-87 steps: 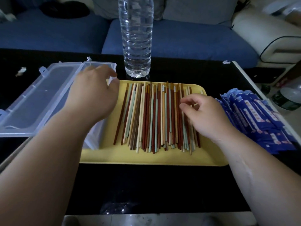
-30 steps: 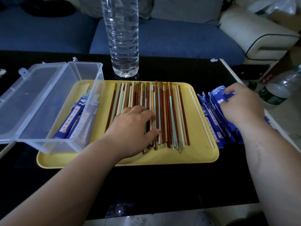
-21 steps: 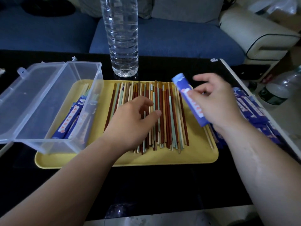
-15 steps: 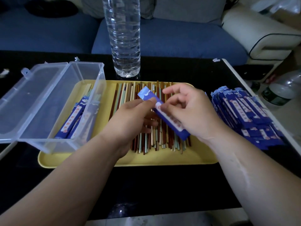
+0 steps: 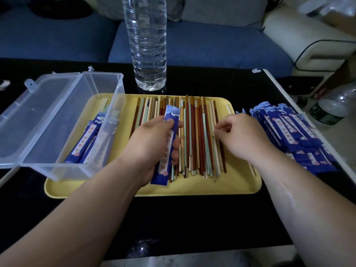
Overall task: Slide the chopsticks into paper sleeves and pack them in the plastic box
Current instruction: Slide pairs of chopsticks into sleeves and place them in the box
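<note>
Sleeve has passed to left hand, gripped lengthwise over chopsticks on yellow tray. Right hand has let go, fingers curled onto chopsticks; whether they pinch one is unclear. Open box sits left.

Legible text: none. Your paper sleeve and the sleeve stack each carry a white strip of red characters, too blurred for you to read.
</note>
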